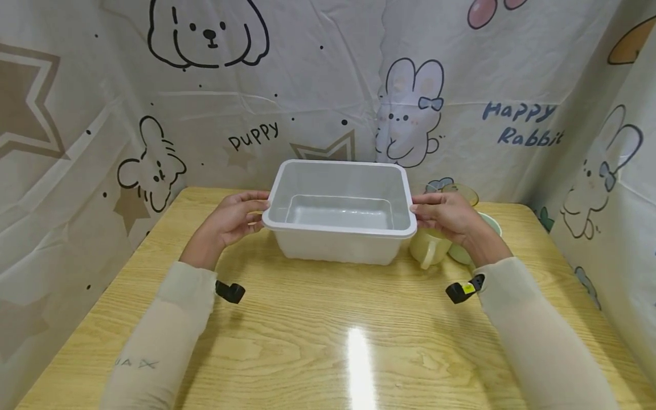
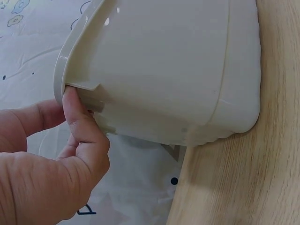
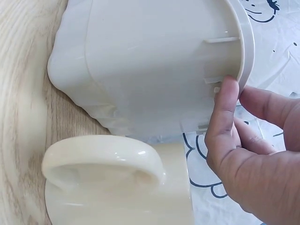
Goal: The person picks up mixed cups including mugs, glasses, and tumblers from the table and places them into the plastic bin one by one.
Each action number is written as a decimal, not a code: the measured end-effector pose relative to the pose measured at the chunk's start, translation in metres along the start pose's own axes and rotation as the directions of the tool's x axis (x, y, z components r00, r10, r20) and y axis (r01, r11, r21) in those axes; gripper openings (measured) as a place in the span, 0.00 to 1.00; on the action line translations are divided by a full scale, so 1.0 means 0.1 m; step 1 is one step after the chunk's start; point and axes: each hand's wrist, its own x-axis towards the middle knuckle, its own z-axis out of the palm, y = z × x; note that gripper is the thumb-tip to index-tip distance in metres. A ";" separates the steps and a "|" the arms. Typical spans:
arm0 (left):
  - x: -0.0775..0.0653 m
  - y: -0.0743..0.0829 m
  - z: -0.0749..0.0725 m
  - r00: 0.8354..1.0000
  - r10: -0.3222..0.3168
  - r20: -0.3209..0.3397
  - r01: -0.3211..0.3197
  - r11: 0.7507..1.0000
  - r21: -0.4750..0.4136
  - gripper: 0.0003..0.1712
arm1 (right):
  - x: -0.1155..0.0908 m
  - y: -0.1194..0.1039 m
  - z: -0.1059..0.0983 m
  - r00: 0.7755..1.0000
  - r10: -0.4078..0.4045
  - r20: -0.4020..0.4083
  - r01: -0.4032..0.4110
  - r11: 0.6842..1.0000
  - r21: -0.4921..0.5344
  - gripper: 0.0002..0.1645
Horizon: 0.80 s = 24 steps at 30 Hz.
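Note:
A white plastic storage bin [image 1: 340, 246] with a rounded rim stands at the back middle of the table, nothing inside it. My left hand [image 1: 238, 215] pinches its left rim; in the left wrist view a finger [image 2: 77, 110] hooks under the lip with the thumb against the outside. On the other side my right hand [image 1: 445, 213] pinches the right rim the same way, fingertips [image 3: 228, 86] tucked beneath the lip. A pale yellow mug [image 1: 429, 247] sits just below the right hand, its handle [image 3: 103, 152] large in the right wrist view.
Behind the yellow mug stands a pale green cup or bowl [image 1: 491, 224], partly hidden by the right wrist. A clear amber-rimmed vessel [image 1: 466, 193] is farther back. A printed cloth [image 1: 318, 102] hangs along the back and sides of the wooden table [image 1: 287, 319].

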 end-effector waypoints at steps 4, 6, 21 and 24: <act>-0.03 0.00 0.01 1.000 0.004 0.004 -0.004 1.000 -0.004 0.19 | -0.02 0.01 -0.01 1.000 -0.003 0.005 0.003 1.000 0.004 0.25; -0.04 0.01 0.01 1.000 0.006 0.008 -0.005 1.000 -0.014 0.18 | -0.04 0.01 -0.02 1.000 -0.003 0.008 0.003 1.000 0.005 0.28; -0.17 -0.04 0.01 0.998 0.027 0.055 -0.029 0.999 0.028 0.20 | -0.24 0.08 -0.03 0.998 -0.024 0.064 0.025 1.000 -0.015 0.28; -0.20 -0.06 0.01 0.998 0.034 0.059 -0.036 0.999 0.032 0.20 | -0.26 0.09 -0.03 0.997 -0.021 0.070 0.022 1.000 -0.010 0.29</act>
